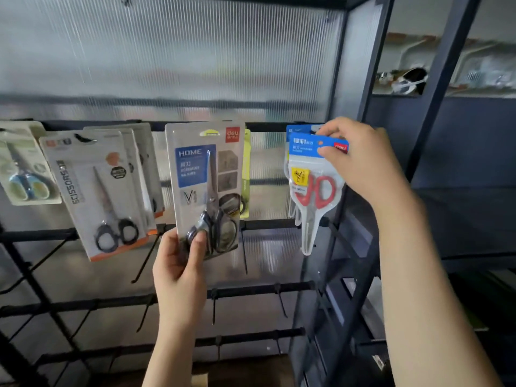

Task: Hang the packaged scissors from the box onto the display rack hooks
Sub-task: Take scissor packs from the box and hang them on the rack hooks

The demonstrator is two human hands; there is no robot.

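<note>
My left hand (181,269) grips the bottom edge of a grey "HOME" scissors pack (205,185) held upright in front of the rack's top bar (268,126). My right hand (360,160) pinches the blue header of a red-handled scissors pack (312,191) at the top bar's right end; more blue packs hang behind it. The hook there is hidden by my fingers. The box is out of sight.
A white "SCISSORS" pack (97,191) with others behind it and a blue-handled pack (25,166) hang at the left. Bare black hooks (145,258) stick out from the lower bars. A dark metal upright (363,191) borders the rack on the right.
</note>
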